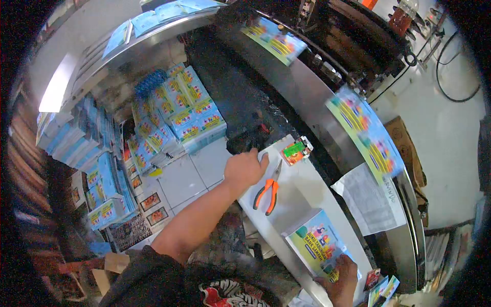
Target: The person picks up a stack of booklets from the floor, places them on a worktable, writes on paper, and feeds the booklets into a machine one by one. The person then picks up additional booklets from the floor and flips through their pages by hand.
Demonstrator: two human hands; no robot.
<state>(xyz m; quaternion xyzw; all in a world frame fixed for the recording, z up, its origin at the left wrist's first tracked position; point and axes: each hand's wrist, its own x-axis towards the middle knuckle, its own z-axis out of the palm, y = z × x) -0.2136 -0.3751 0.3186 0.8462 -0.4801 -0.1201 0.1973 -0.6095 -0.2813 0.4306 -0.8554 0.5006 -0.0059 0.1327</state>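
My left hand (245,170) is at the left edge of the white tabletop (299,192), beside a dark bundle (246,141). Its thumb and a finger stand apart and nothing shows between them; the other fingers are hidden. Pliers (267,196) with orange and black handles lie on the tabletop just right of that hand. Lower right, my right hand (341,280) grips the near corner of a stack of booklets (317,240) with blue and yellow covers, its fingers over the top cover. A small green and orange packet (294,152) lies at the far end.
Piled booklets (192,110) rest on the tiled floor (190,179) at left, with more stacks (84,135) beyond. Right of the tabletop runs a metal rail (319,94) carrying printed sheets (365,133) and a white paper (369,198). Dark machinery (353,36) stands behind.
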